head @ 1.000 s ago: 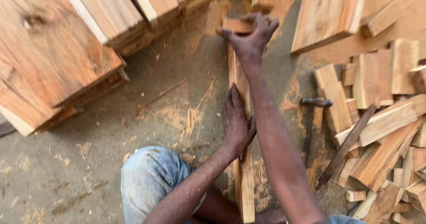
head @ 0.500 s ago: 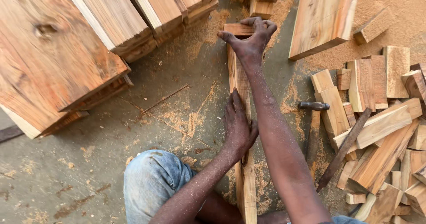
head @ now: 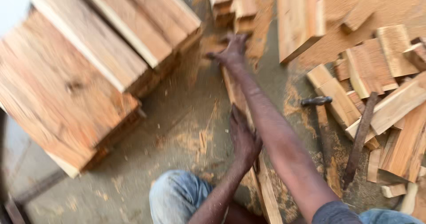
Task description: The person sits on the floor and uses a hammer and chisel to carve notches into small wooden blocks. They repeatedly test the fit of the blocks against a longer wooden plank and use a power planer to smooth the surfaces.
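This is a woodworking shop or timber yard, with work done on the ground. Thick stacks of sawn planks (head: 88, 73) fill the floor's left side, a heap of short offcuts (head: 381, 95) lies at its right edge, and sawdust (head: 195, 139) is strewn across the bare concrete floor (head: 111, 193). A hammer (head: 321, 131) lies beside the offcuts.

No packages, labels, signs or screens appear anywhere in this view.

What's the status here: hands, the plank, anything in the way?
Left hand flat on long plank, mid-length. Right hand gripping its far end. Hammer and wood offcuts lie right, clear of plank.
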